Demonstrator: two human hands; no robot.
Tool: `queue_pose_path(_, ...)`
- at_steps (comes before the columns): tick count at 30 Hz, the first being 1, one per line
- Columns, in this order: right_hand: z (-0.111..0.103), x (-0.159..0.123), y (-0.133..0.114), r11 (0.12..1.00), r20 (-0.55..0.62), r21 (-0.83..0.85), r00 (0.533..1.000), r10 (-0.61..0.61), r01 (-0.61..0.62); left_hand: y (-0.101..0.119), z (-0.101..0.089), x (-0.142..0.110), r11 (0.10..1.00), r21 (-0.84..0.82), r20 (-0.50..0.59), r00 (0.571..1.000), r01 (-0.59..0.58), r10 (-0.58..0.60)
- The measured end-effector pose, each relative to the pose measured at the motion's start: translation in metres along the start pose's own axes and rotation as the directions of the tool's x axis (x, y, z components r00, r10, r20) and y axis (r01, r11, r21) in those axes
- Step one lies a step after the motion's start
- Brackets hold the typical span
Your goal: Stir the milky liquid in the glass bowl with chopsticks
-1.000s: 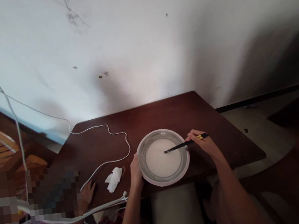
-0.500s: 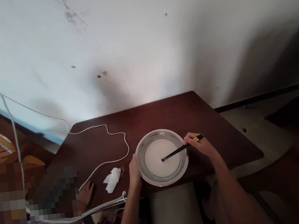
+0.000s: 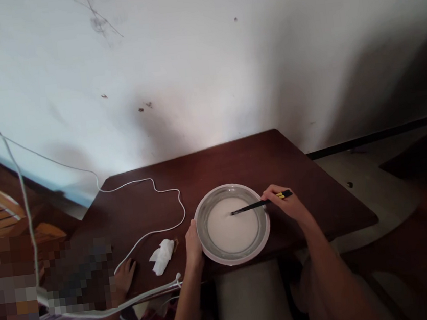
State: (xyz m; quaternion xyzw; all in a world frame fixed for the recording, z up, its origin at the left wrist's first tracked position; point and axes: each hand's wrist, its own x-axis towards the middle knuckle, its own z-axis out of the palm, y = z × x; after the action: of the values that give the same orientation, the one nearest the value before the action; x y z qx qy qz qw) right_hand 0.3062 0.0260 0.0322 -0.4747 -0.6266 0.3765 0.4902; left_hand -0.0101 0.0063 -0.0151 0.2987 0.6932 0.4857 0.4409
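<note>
A round metal basin (image 3: 203, 205) stands near the front edge of the dark wooden table (image 3: 232, 160). Inside it is a pale, milky liquid (image 3: 233, 232) with a smooth surface. My left hand (image 3: 193, 242) grips the basin's left rim, its fingers partly hidden by the wall. Over the right rim, my right hand (image 3: 280, 201) is closed around dark chopsticks (image 3: 250, 207) with yellow bands near the top. The chopsticks lie close together at a slant, and their tips dip into the liquid a little above its middle.
Crumpled white tissue (image 3: 163, 256) lies left of my left forearm. A white cable (image 3: 160, 231) winds across the table's left side. Another person's hand (image 3: 124, 275) rests at the left front edge, beside a blurred-out area. A white wall (image 3: 196, 79) rises behind the table.
The chopstick tips have moved away from me through the liquid, and the chopsticks now lie flatter. My left hand stays on the basin's rim.
</note>
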Motion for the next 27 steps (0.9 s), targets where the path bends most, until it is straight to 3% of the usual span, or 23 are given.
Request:
queue_pose_path(3, -0.003, 0.0, 0.001, 1.0, -0.031, 0.001, 0.999, 0.013, -0.013, 0.001, 0.0, -0.001, 1.0, 0.018, 0.004, 1.0, -0.006, 0.006)
queue_pose_path(7, 0.002, -0.001, 0.0, 0.999, 0.092, 0.028, 0.996, 0.017, -0.019, 0.001, 0.001, -0.002, 1.0, 0.015, 0.005, 1.0, -0.023, 0.023)
queue_pose_path(13, -0.001, 0.0, 0.001, 1.0, -0.042, 0.0, 0.999, 0.021, -0.021, 0.002, 0.001, -0.002, 1.0, -0.009, 0.008, 1.0, -0.003, 0.003)
queue_pose_path(18, 0.0, -0.001, -0.001, 0.999, 0.092, 0.026, 0.996, 0.019, -0.021, 0.01, 0.002, -0.006, 1.0, 0.001, -0.015, 1.0, 0.023, -0.023)
queue_pose_path(23, -0.003, -0.001, -0.002, 1.0, -0.03, -0.002, 0.999, 0.022, -0.022, 0.012, 0.003, -0.008, 0.999, 0.017, -0.009, 0.999, 0.052, -0.052)
queue_pose_path(27, 0.0, -0.001, -0.004, 0.999, 0.095, 0.033, 0.995, 0.035, -0.039, 0.01, 0.003, -0.008, 1.0, 0.028, -0.029, 1.0, 0.0, 0.001)
